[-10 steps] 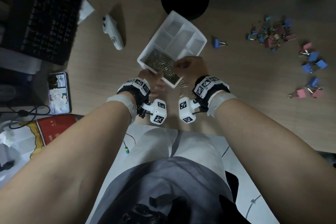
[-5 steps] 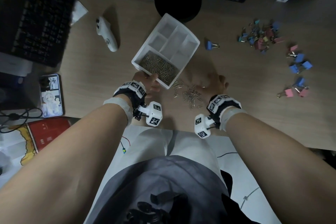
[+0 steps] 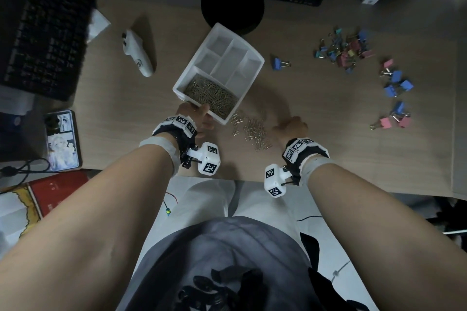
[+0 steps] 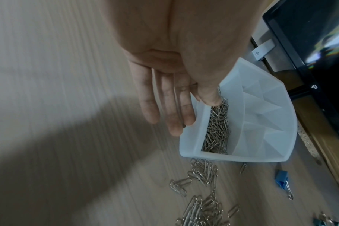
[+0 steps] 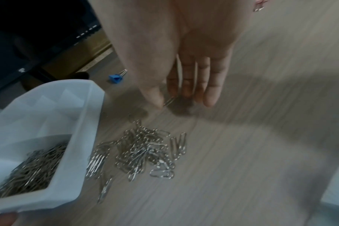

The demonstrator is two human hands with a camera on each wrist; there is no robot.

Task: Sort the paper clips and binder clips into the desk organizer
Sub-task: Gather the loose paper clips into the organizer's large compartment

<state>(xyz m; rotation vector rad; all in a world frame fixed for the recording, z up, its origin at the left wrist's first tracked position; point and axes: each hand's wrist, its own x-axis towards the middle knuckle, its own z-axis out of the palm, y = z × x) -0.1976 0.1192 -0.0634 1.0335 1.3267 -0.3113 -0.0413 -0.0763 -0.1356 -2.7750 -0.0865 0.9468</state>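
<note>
The white desk organizer (image 3: 255, 58) sits slanted mid-desk, its near compartment full of silver paper clips (image 3: 212, 96). My left hand (image 3: 194, 115) pinches its near-left wall (image 4: 192, 137): the thumb is inside on the paper clips (image 4: 217, 130) and the fingers lie straight along the outside. A loose pile of paper clips (image 3: 255, 131) lies on the desk just right of the organizer (image 5: 83, 122). My right hand (image 3: 290, 125) is beyond that pile (image 5: 143, 152), fingers (image 5: 209, 97) straight and pointing down at the desk, the thumb tip beside one blurred clip. Coloured binder clips (image 3: 346, 50) lie far right.
A lone blue binder clip (image 3: 279, 63) lies right of the organizer. More blue and pink ones (image 3: 396, 86) are scattered near the right edge. A keyboard (image 3: 45, 28), white controller (image 3: 137, 54) and phone (image 3: 63, 141) sit left, a monitor base (image 3: 232, 5) behind.
My right hand has left the organizer's near compartment and moved right and down to the desk beside the loose clips. The left hand kept its hold on the organizer.
</note>
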